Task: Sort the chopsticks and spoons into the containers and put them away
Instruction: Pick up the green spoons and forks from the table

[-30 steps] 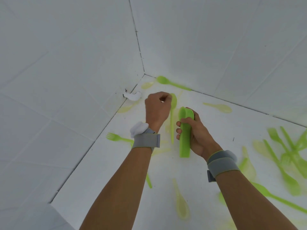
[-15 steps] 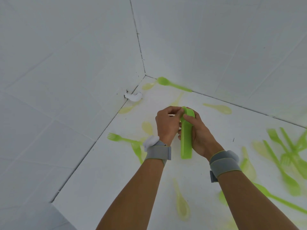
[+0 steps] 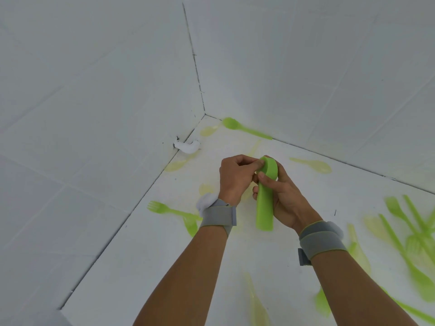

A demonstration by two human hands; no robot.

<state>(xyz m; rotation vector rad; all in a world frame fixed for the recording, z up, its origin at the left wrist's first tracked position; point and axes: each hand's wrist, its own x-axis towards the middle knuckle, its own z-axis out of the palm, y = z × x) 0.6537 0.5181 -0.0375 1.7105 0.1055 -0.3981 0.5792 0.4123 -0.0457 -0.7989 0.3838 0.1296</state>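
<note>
My right hand (image 3: 282,196) grips a long bright green container (image 3: 265,203), held upright-tilted above the white surface. My left hand (image 3: 237,178) pinches at the container's rounded top end, fingers closed there; whether it still holds a spoon I cannot tell. A green spoon (image 3: 244,129) lies in the far corner. A green fork (image 3: 169,209) lies left of my left wrist. Pale yellow spoons (image 3: 313,164) lie scattered on the surface. Several green forks and spoons (image 3: 409,236) are piled at the right edge.
White tiled walls meet in a corner (image 3: 204,112) just beyond my hands. A white lump (image 3: 188,147) sticks out where the left wall meets the surface. Another pale spoon (image 3: 257,300) lies between my forearms.
My left hand carried a green spoon from the surface to the container's top end. The spoon is no longer seen. My right hand kept the container nearly still.
</note>
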